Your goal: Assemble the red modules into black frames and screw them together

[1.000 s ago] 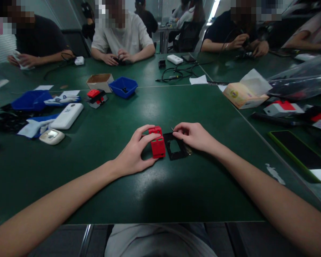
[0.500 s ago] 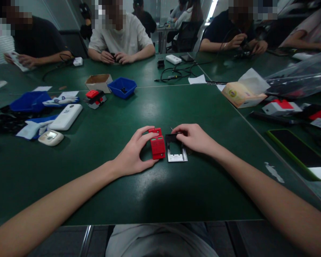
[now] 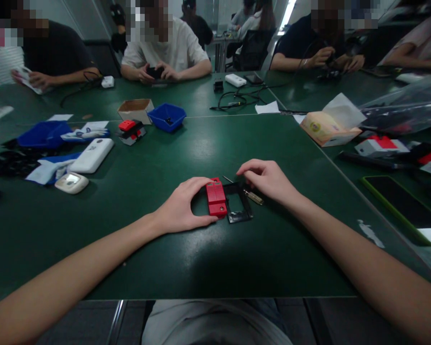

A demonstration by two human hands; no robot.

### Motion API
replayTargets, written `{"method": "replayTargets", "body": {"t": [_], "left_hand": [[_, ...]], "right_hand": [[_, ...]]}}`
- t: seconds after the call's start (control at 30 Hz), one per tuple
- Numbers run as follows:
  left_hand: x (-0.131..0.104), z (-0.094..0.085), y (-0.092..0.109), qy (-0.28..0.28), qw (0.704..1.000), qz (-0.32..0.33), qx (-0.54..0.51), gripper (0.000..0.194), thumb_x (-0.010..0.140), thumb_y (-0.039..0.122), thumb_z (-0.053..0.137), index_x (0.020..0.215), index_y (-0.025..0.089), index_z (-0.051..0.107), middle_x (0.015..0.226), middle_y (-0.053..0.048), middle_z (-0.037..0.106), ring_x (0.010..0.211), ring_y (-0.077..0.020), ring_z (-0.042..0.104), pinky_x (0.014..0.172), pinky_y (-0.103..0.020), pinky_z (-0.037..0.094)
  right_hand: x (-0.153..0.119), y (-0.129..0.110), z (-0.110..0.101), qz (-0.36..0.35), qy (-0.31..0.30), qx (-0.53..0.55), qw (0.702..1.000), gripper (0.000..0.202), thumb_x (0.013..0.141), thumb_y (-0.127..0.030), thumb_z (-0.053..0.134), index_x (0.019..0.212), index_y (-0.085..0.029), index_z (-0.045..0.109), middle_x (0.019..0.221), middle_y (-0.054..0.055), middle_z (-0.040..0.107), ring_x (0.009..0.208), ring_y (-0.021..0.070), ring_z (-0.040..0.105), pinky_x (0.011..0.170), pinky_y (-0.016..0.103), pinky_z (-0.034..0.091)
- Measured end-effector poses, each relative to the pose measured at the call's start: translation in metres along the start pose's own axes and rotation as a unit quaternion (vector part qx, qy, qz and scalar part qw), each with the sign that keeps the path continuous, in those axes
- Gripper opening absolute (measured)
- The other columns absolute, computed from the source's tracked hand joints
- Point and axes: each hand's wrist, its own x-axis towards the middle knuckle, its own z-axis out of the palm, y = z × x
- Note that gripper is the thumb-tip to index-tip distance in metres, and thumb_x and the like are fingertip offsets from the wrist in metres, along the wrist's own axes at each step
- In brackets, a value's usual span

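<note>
On the green bench (image 3: pixel 197 261), the red block (image 3: pixel 216 198) sits between the left hand's (image 3: pixel 181 206) widely spread fingers; right hand's (image 3: pixel 267 179) fingers curl narrowly, beyond the black frame (image 3: pixel 239 216)

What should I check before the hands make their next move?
1. Red block held by the left hand: ok, thumb and fingers around it.
2. Black frame beside the block: ok.
3. Screwdriver in the right hand: not ok, its handle lies on the table.
4. Right hand empty: cannot tell, its palm is hidden.
5. Block and frame apart: cannot tell.
</note>
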Motion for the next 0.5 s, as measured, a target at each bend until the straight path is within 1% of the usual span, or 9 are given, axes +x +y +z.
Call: {"method": "replayTargets", "body": {"t": [0.07,0.13,0.27,0.4,0.5], "left_hand": [[-0.0006,-0.0001,-0.0007,-0.006,1.0,0.005,0.003,0.08,0.078,0.052,0.082,0.141,0.018,0.048,0.144,-0.017,0.06,0.132,-0.033,0.058,0.114,-0.051,0.047],[-0.0013,0.0,-0.0015,-0.011,1.0,0.007,0.009,0.081,0.079,0.053,0.081,0.143,0.018,0.046,0.146,-0.018,0.058,0.134,-0.0337,0.057,0.115,-0.052,0.045],[-0.0021,0.0001,-0.0027,-0.015,1.0,0.007,0.017,0.083,0.08,0.055,0.08,0.145,0.017,0.045,0.148,-0.019,0.056,0.136,-0.0347,0.055,0.116,-0.052,0.044],[-0.0015,0.0003,-0.0025,-0.017,1.0,0.007,0.011,0.082,0.08,0.054,0.08,0.145,0.018,0.045,0.147,-0.018,0.056,0.135,-0.0346,0.056,0.116,-0.051,0.045],[-0.0012,0.0005,-0.0022,-0.015,1.0,0.01,0.009,0.082,0.08,0.054,0.08,0.146,0.019,0.045,0.147,-0.018,0.056,0.135,-0.0349,0.056,0.115,-0.051,0.046]], "right_hand": [[-0.0013,-0.0013,0.0012,-0.027,-0.016,-0.013,0.999,0.024,0.085,-0.031,0.061,0.097,-0.018,0.077,0.086,0.006,0.073,0.066,0.0171,0.06,0.063,0.032,0.046],[-0.0028,-0.0028,0.003,-0.049,-0.049,-0.027,0.997,0.026,0.087,-0.036,0.064,0.101,-0.018,0.077,0.085,0.005,0.071,0.067,0.0165,0.058,0.064,0.032,0.045],[-0.0052,-0.0053,0.0039,-0.084,-0.093,-0.075,0.989,0.025,0.087,-0.042,0.07,0.094,-0.019,0.078,0.084,0.003,0.066,0.071,0.0163,0.057,0.067,0.031,0.043],[-0.0062,-0.0068,0.0019,-0.104,-0.128,-0.109,0.98,0.018,0.085,-0.037,0.074,0.088,-0.02,0.076,0.085,0.003,0.064,0.075,0.0164,0.058,0.069,0.03,0.042],[-0.0074,-0.0085,0.0021,-0.129,-0.116,-0.118,0.978,0.014,0.087,-0.031,0.071,0.081,-0.019,0.073,0.091,0.004,0.065,0.081,0.0177,0.061,0.074,0.031,0.045]]}}
